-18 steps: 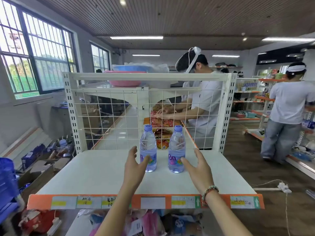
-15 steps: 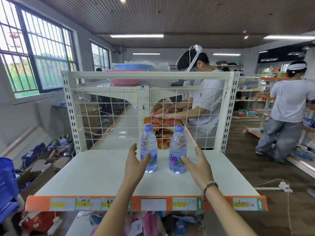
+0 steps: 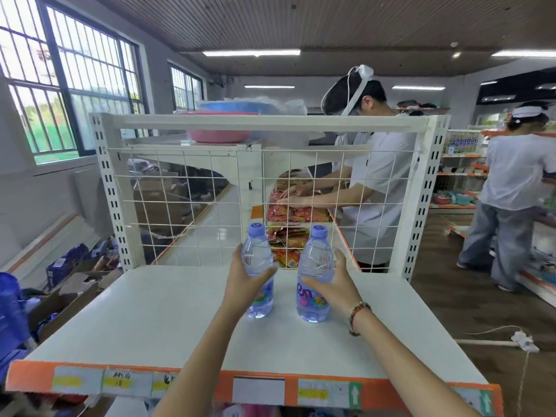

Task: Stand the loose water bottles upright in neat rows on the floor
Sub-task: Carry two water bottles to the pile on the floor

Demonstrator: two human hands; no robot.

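Both forearms reach forward over the shelf (image 3: 150,320), side by side. The left hand (image 3: 245,281) wraps the left bottle (image 3: 258,272) above the shelf's middle, thumb across its front and fingers round its far left side. The right hand (image 3: 334,284), a beaded band on its wrist, grips the right bottle (image 3: 314,275) the same way from the right.

Shelf labels (image 3: 118,382) too blurred

Clear bottles (image 3: 314,273), lilac caps; white shelf (image 3: 168,314), orange edge
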